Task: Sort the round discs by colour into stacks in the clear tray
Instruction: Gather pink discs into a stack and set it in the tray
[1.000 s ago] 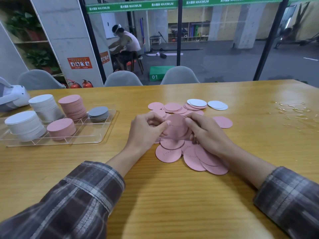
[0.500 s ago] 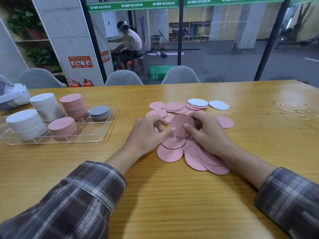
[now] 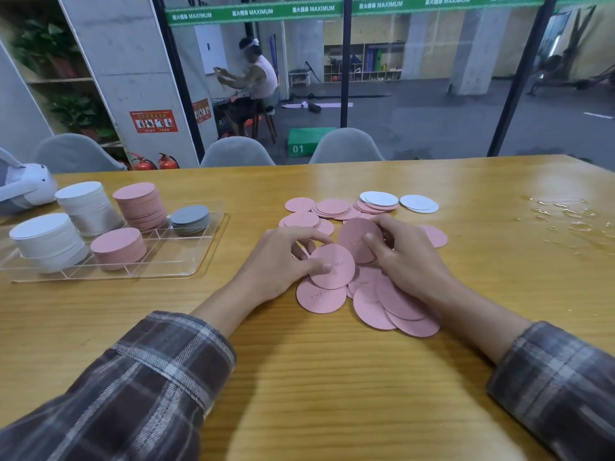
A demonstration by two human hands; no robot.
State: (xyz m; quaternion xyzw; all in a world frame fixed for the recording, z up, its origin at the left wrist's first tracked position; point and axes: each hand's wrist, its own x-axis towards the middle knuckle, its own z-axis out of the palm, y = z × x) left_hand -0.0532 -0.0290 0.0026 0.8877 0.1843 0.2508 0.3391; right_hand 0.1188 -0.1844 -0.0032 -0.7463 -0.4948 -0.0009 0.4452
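The left hand [image 3: 279, 261] pinched a pink disc [image 3: 332, 266] above the loose pile [image 3: 392, 301], the right hand [image 3: 411, 257] gripped tilted pink discs [image 3: 357, 236], and the clear tray [image 3: 199, 269] lay well leftward, nearer the left hand.

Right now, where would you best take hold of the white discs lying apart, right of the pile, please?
I'd pinch the white discs at their right rim, coming from the right over bare table: they lie flat and thin, slightly offset, with other discs close on their left.
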